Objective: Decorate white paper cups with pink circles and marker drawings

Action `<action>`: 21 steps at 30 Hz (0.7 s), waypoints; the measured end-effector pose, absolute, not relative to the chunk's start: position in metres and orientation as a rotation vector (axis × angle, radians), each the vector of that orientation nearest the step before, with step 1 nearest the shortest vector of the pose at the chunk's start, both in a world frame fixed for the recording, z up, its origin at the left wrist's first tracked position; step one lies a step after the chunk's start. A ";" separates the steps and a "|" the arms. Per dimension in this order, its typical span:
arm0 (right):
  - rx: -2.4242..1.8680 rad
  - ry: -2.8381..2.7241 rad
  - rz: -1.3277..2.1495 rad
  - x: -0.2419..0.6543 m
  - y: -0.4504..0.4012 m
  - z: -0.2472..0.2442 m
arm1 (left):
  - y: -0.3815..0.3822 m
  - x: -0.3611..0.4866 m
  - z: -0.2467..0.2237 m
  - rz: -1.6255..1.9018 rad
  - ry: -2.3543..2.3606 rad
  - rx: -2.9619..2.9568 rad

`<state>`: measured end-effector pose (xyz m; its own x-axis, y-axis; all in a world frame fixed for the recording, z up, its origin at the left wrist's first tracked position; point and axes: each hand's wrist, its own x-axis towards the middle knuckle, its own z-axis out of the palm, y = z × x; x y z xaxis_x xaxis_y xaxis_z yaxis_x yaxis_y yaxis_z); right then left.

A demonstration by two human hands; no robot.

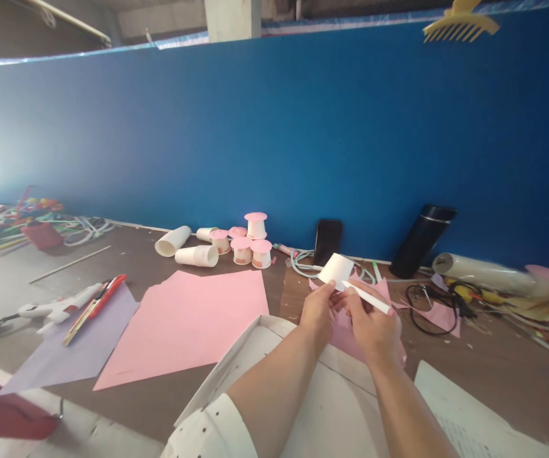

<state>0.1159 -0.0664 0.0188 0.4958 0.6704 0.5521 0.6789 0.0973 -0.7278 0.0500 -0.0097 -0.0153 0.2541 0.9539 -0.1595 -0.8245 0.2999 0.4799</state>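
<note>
My left hand (320, 312) is closed on the edge of a white paper cup (336, 270), tilted above the table. A white pen with a pinkish end (370, 297) is pinched in my right hand (372, 324), its tip close to the cup; whether it touches I cannot tell. Both hands are side by side over cut pink paper (350, 340) and a white box-like tray (312, 388). Further back stand several small cup pieces topped with pink paper discs (242, 245), one stacked on the others. Stacked paper cups (198, 256) lie on their side left of them.
A large pink sheet (202, 324) covers the table's middle left. Beside it lie a purple sheet (83, 343), a red utility knife (105, 296) and a white glue gun (62, 305). A phone (327, 242) and a black bottle (420, 245) lean against the blue partition (274, 140).
</note>
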 end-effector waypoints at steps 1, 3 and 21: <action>-1.587 -1.197 -0.019 0.116 -0.066 0.019 | -0.010 0.050 -0.014 1.233 0.476 0.295; -1.570 -1.207 -0.037 0.116 -0.067 0.019 | -0.010 0.050 -0.011 1.231 0.492 0.265; -1.518 -1.191 -0.005 0.112 -0.068 0.020 | -0.009 0.047 -0.014 1.270 0.501 0.393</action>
